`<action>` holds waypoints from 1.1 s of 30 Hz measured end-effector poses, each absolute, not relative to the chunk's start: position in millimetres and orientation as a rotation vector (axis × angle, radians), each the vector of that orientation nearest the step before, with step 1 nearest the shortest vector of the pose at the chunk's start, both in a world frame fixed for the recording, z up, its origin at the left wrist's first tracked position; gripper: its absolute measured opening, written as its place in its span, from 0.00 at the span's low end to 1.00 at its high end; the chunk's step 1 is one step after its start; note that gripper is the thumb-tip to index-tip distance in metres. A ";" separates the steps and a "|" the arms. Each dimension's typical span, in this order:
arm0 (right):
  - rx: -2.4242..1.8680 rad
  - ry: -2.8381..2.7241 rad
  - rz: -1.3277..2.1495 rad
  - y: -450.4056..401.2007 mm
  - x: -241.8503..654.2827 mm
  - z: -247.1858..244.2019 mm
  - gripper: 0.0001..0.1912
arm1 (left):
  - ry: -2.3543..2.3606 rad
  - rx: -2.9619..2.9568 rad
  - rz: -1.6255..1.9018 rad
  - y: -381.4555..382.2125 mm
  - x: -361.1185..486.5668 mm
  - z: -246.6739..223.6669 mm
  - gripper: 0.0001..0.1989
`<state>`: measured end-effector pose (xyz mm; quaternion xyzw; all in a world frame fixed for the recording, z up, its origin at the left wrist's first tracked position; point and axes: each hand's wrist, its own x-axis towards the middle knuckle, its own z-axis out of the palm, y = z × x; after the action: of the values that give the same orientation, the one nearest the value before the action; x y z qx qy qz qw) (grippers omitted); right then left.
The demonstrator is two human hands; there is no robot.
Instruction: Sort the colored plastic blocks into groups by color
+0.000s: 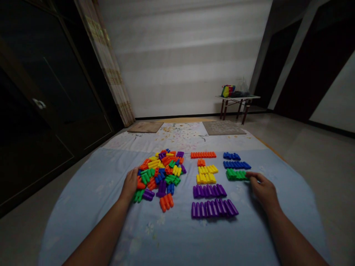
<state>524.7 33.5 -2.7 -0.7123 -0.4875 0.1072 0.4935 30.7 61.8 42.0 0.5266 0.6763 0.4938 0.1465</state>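
Note:
A mixed pile of orange, yellow, green, blue and purple plastic pieces point(161, 171) lies left of centre. My left hand point(130, 184) rests against the pile's left edge, its fingertips partly hidden by the pieces. On the right, pieces stand in rows by colour: an orange row point(203, 155), a short orange group point(201, 162), two yellow rows point(206, 174), two purple rows point(213, 208) and two blue rows point(236, 165). Below the blue ones is a green row point(235, 174). My right hand point(260, 186) pinches the right end of that green row.
A light blue floral cloth point(166, 236) covers the rounded table. At its far side lie a brown board point(146, 127) and a greyish board point(224, 128). Beyond, near the wall, a small folding table point(255, 97) holds a colourful bag point(228, 91).

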 end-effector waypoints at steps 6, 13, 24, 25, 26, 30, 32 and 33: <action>-1.716 -1.193 0.288 35.1 525.8 -5.0 0.17 | 2.002 1.898 1.212 49.9 67.2 57.4 0.18; -1.707 -1.205 0.259 35.0 527.1 -6.9 0.17 | 1.931 2.499 0.565 35.7 98.4 61.6 0.17; -1.689 -1.180 0.286 34.5 523.7 -2.7 0.17 | 2.028 2.408 0.361 43.1 88.8 66.8 0.18; -1.684 -1.181 0.289 34.5 523.4 -2.1 0.17 | 2.048 2.411 0.376 44.3 88.4 66.1 0.17; -1.679 -1.182 0.290 34.6 523.2 -1.7 0.17 | 2.067 2.416 0.398 45.1 88.5 65.4 0.17; -1.661 -1.170 0.288 36.5 522.8 -3.0 0.17 | 2.095 2.440 0.577 40.9 95.3 66.3 0.18; -1.654 -1.163 0.294 37.9 523.0 -4.7 0.17 | 2.024 2.479 0.712 34.4 105.0 68.0 0.19; -1.648 -1.163 0.301 38.5 523.1 -5.5 0.17 | 1.975 2.499 0.768 30.4 111.6 68.4 0.19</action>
<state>523.1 38.5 -5.5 -0.6886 -0.4858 0.1257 0.5235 111.6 30.4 68.4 0.7609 0.6015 0.2338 -0.0672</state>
